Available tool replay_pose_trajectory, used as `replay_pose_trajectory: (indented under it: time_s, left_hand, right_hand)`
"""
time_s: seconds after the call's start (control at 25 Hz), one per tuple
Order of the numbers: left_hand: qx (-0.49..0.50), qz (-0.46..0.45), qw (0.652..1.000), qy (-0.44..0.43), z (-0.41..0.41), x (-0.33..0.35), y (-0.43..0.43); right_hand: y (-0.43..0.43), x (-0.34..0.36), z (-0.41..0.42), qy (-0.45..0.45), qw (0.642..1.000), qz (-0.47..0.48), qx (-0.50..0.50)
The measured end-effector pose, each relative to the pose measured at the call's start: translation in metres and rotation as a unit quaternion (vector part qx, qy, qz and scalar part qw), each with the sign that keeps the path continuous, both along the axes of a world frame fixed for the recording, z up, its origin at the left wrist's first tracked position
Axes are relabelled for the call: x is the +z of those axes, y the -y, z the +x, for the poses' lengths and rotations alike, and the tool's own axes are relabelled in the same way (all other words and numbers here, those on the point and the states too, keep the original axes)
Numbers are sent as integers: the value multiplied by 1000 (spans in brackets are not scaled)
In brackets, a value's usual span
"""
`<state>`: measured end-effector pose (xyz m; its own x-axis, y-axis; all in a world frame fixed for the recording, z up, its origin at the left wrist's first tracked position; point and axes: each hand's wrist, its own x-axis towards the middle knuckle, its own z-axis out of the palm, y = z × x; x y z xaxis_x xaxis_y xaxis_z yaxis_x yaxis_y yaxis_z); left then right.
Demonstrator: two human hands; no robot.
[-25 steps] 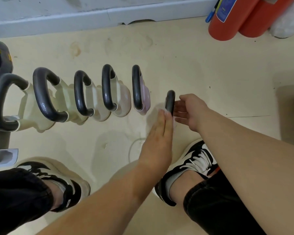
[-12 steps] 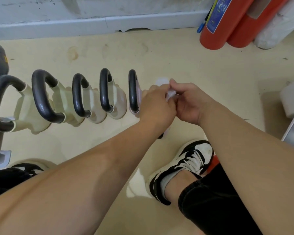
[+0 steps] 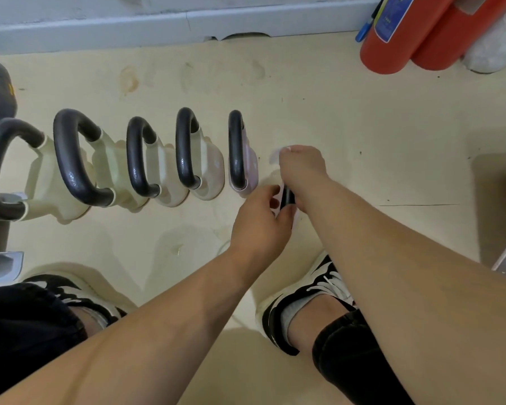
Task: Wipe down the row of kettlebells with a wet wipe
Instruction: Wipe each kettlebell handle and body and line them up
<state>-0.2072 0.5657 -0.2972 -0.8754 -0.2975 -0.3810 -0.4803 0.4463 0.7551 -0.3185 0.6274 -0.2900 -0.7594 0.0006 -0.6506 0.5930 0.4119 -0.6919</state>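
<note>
Since half a second ago the hands have parted: left hand [image 3: 260, 220] pinches the near end of the smallest kettlebell [image 3: 287, 197], on the floor [image 3: 362, 135] right of the other kettlebells [image 3: 184, 153]. Right hand [image 3: 303, 168] fingers curl round the wet wipe [image 3: 276, 155] on its handle. Probably the last one.

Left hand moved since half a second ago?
Yes: the left hand pulled back nearer the camera, from beside the pink kettlebell to past its near end.

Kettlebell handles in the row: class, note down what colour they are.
Glossy black handles, clearest in the head view, the only one given.
</note>
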Motion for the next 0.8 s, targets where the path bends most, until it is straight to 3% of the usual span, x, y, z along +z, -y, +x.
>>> replay_pose_trajectory:
  time_s: [0.12,0.24,0.36,0.44,0.52,0.8]
  left_hand:
    - [9,9,998,65,1,-3,3]
    - [-16,-23,997,74,-1,1,5]
    - [-7,-6,997,77,7,1,7]
    - [16,49,996,77,19,-2,10]
    - [27,69,994,78,32,-7,15]
    - [-1,46,989,143,66,-12,41]
  right_hand:
    - [3,0,-18,63,998,26,16]
    - [4,-3,-23,102,995,14,11]
    - [12,0,-3,-33,990,100,93]
    - [11,1,25,-146,965,161,146]
    - [7,-4,55,-201,951,182,151]
    - [3,-21,160,-173,936,219,212]
